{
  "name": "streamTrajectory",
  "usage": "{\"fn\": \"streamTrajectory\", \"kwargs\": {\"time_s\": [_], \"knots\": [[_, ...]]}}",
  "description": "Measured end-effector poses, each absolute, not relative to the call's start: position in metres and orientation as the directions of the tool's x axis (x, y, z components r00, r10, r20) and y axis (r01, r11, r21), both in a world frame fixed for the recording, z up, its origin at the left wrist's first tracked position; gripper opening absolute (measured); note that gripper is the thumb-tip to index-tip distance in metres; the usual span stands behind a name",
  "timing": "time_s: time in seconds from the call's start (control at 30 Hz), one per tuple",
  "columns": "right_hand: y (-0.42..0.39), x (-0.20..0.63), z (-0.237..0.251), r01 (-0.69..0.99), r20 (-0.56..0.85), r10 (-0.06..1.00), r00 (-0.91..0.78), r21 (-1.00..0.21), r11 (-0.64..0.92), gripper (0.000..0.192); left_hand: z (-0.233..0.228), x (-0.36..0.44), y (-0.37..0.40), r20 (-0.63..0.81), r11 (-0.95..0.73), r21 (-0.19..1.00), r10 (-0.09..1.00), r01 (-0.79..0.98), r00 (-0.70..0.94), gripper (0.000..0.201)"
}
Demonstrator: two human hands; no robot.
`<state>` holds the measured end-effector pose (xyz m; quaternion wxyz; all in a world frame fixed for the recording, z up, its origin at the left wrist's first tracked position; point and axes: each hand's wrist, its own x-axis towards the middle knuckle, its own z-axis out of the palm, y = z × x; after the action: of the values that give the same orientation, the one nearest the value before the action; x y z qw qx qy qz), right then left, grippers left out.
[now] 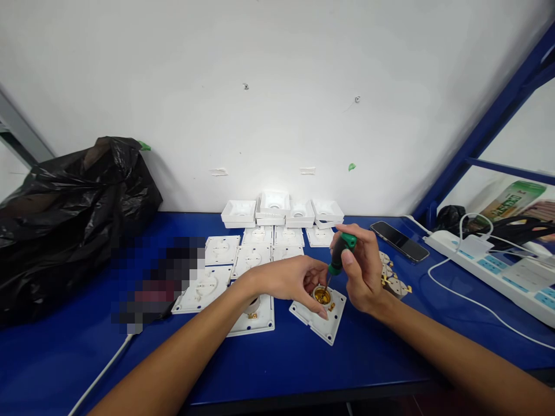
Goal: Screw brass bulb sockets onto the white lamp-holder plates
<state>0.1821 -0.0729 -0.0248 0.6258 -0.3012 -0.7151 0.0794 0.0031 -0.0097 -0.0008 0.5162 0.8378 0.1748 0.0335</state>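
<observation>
My right hand (362, 268) is closed around the green and black handle of a screwdriver (344, 249). The screwdriver points down, its shaft reaching into a round lamp socket (322, 296) with a brass-coloured inside. Around the rim of that socket curl the thumb and fingers of my left hand (303, 283). The socket sits on a square white plate (318, 328), which lies turned at an angle on the blue table. Whether the screwdriver's tip meets a screw is hidden inside the socket. Under my left forearm, another white plate (260, 325) bears a socket, partly covered.
Several white plates (222, 251) lie in rows behind my left hand, with white square housings (239, 212) stacked by the wall. Loose sockets (396, 287), a phone (399, 241) and a power strip (494, 268) are on the right. A black plastic bag (82, 225) fills the left.
</observation>
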Motion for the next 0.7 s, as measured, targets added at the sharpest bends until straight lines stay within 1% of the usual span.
{"fn": "streamTrajectory", "kwargs": {"time_s": [0.1, 0.2, 0.33, 0.43, 0.6, 0.7], "knots": [[-0.0716, 0.182, -0.0226, 0.343, 0.876, 0.481, -0.028, -0.443, 0.828, 0.032, -0.0015, 0.0029, -0.0092, -0.127, -0.403, 0.878, 0.323, 0.258, 0.938, 0.048], [-0.0705, 0.182, -0.0212, 0.355, 0.89, 0.457, 0.004, -0.428, 0.831, 0.027, -0.0023, 0.0027, -0.0093, -0.128, -0.399, 0.879, 0.326, 0.259, 0.937, 0.048], [-0.0704, 0.1818, -0.0204, 0.391, 0.878, 0.478, 0.028, -0.449, 0.803, 0.026, -0.0021, 0.0026, -0.0101, -0.123, -0.402, 0.879, 0.329, 0.256, 0.936, 0.049], [-0.0715, 0.1814, -0.0196, 0.402, 0.87, 0.492, 0.014, -0.456, 0.794, 0.027, -0.0014, 0.0027, -0.0103, -0.128, -0.393, 0.883, 0.325, 0.257, 0.937, 0.05], [-0.0746, 0.1816, -0.0183, 0.433, 0.852, 0.523, -0.034, -0.459, 0.776, 0.038, -0.0014, 0.0031, -0.0096, -0.129, -0.392, 0.883, 0.328, 0.259, 0.936, 0.05], [-0.0748, 0.1818, -0.0187, 0.428, 0.849, 0.528, -0.03, -0.467, 0.774, 0.038, -0.0012, 0.0031, -0.0097, -0.126, -0.395, 0.882, 0.325, 0.255, 0.937, 0.049]]}}
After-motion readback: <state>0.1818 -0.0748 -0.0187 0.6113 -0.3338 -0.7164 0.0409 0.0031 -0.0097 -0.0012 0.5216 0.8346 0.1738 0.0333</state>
